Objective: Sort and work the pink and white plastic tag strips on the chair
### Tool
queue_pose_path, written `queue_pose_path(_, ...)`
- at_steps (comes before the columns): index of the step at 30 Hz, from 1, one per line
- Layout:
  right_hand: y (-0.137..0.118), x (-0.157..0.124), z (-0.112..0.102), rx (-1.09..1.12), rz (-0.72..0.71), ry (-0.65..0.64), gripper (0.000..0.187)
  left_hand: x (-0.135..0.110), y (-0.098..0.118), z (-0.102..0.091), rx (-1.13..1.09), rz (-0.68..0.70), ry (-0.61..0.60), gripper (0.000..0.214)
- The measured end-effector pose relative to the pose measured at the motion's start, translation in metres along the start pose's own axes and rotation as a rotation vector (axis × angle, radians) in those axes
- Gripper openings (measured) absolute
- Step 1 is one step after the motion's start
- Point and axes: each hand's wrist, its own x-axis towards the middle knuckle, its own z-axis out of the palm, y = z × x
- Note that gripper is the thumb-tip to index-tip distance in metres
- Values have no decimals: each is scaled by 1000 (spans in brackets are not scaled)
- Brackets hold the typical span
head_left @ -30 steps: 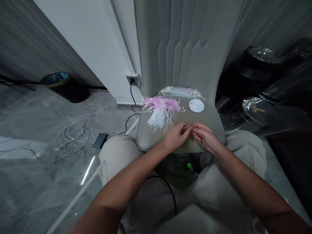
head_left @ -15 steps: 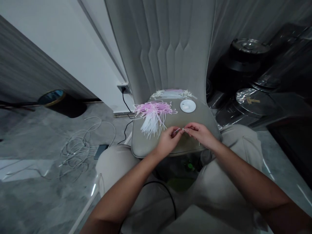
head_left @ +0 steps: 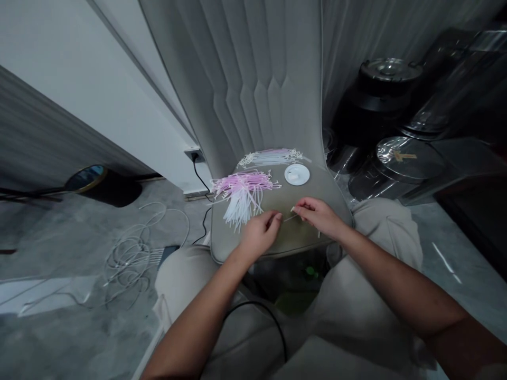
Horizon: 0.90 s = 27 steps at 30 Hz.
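My left hand (head_left: 259, 235) and my right hand (head_left: 319, 216) hover over a grey upholstered chair seat (head_left: 293, 237). Between my fingertips runs a thin white plastic tie (head_left: 290, 217), pinched by both hands. Just beyond my left hand lies a loose heap of pink and white cable ties (head_left: 243, 184). A flatter bundle of pale ties (head_left: 271, 157) rests along the back of the seat. To its right sits a small round white dish (head_left: 297, 174), nearest my right hand.
Beige-trousered knees (head_left: 380, 237) flank the seat. Dark pots with shiny wrapped lids (head_left: 396, 163) stand to the right. On the grey floor at left lie a coiled white cable (head_left: 130, 258) and a black cord running from a wall socket (head_left: 193, 155).
My hands have drawn slightly apart, with the left one shifting left and the tie now showing between them. The whole scene has slid left and rotated as my head turned.
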Motion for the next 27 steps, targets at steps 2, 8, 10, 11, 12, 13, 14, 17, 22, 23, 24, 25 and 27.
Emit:
queue_pose_path(2,2,1,2,40,-21,30,26,2,0,2,44,-6,-4,36)
queue_pose_path(8,19,0,15,-17,-22,8,29,1,1,27,21,116,24,24)
queue_pose_path(10,24,2,16,-30,-14,15,26,0,2,31,81,140,41,22)
queue_pose_path(11,25,3,16,-35,-11,14,24,-1,3,32,110,142,51,21)
queue_pose_path(12,26,4,15,-45,-7,11,23,-2,3,31,126,140,56,21)
queue_pose_path(13,25,5,13,-57,-3,6,22,-2,4,30,143,138,67,20)
queue_pose_path(14,25,5,12,-71,3,1,22,-3,4,29,179,142,89,20)
queue_pose_path(17,22,5,9,-108,35,-34,27,-5,3,27,394,209,184,25)
queue_pose_path(22,23,5,9,-142,36,-63,24,-10,0,30,613,349,216,27)
queue_pose_path(23,23,5,9,-149,26,-57,23,-9,2,30,613,344,200,25)
queue_pose_path(24,23,5,9,-154,17,-49,23,-6,6,28,605,326,179,24)
queue_pose_path(25,23,5,9,-158,8,-40,23,-3,11,25,589,300,156,23)
queue_pose_path(27,21,6,6,-159,-7,-10,24,2,26,12,522,247,118,28)
